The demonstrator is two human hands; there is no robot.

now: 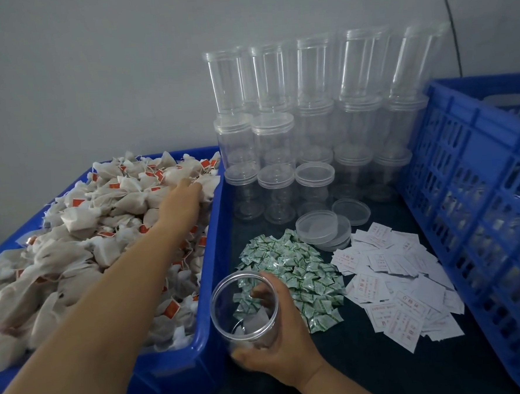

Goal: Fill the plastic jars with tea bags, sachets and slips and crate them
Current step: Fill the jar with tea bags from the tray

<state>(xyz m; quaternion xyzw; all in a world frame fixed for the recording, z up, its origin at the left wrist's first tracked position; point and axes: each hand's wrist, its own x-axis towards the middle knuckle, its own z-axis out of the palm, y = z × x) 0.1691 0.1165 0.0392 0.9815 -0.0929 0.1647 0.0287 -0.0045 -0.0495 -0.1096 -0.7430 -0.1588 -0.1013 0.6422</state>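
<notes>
An open clear plastic jar [244,309] was gripped by the right hand [280,344], the fingers wrapped round its far side and the thumb on its near side. The jar was held tilted, mouth toward the camera, just above the dark desk [369,369] and right beside the near corner of the blue tub [209,291]. A few tea bags could be seen inside it, low down.

The left hand [181,201] was stretched well away from the jar, over the heap of tea bags [81,238] that filled the tub. Its palm faced down on the far right part of the heap, and the fingertips were buried among the bags, so whether anything was grasped cannot be told.

A pile of green-and-white sachets [294,274] was spread on the desk just behind the held jar, touching a scatter of white printed slips [401,282] to its right. Loose clear lids [324,229] were stacked behind the sachets. Lidded empty jars [273,141] were stacked in tiers against the wall. A blue slatted crate [478,201] stood at the right edge, with jars dimly visible through its side.
</notes>
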